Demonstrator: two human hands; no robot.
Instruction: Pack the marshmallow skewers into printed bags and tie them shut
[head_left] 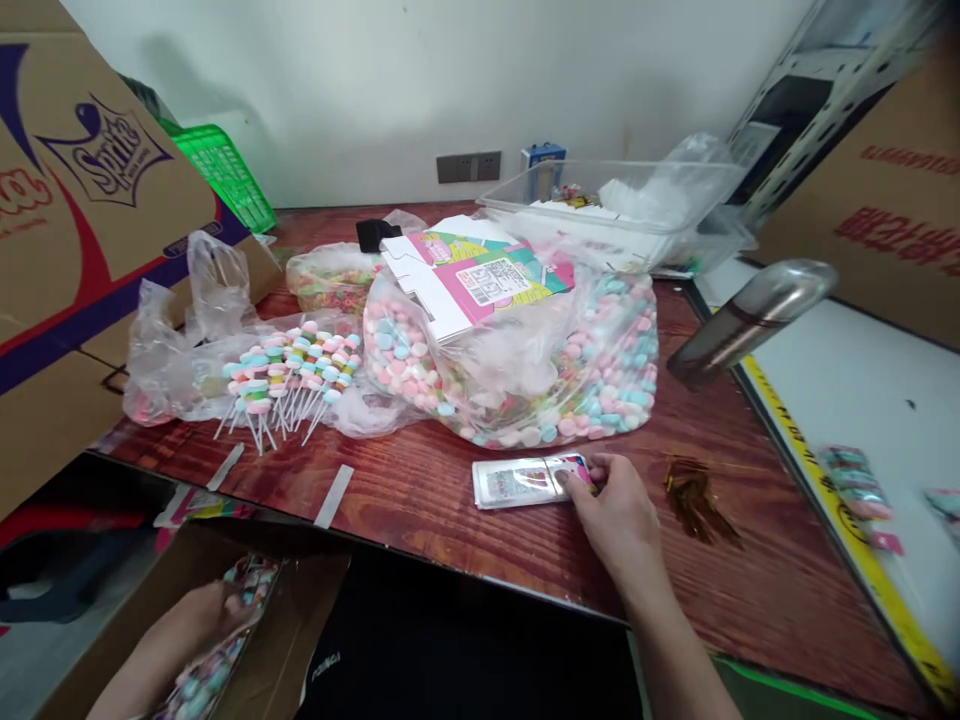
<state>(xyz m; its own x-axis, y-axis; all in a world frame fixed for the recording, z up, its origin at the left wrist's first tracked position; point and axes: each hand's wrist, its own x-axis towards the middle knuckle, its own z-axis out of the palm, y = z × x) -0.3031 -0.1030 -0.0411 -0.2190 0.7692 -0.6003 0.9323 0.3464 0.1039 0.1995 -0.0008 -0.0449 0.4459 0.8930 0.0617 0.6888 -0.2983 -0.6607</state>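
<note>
At the worktop [450, 535] front: packets [517, 482] pinched by the right hand [619, 508], left hand [196, 615] down in a box [304, 620]

Right hand: its grip pinches the right end of the stack of packets, thumb on top and fingers at the far corner. The stack lies flat near the front edge, printed, shiny, with what looks like a thin band across it.

Left hand: lowered into the open brown box below the worktop's edge, fingers curled against wrapped sweets [210, 668]. Whether its grip is closed on one of these cannot be told.

Directly behind the packets sits a large clear bag of marshmallows [615, 375], pink, blue and white, with flattened printed cartons [487, 275] resting on top. To its left, a bundle of marshmallow sticks [292, 365] lies on plastic, sticks pointing towards the front edge. Two strips of white tape [334, 497] are seen at that edge.

To the right of the right hand, a loose bunch of gold ties [690, 492] lies on the wood, apart from the packets. Beyond it is a steel flask [750, 320], which appears tilted. Further back stands a clear plastic tub [517, 205]. On the white surface at far right, beyond a yellow measuring tape [780, 408], lies a wrapped marshmallow stick [856, 482].
</note>
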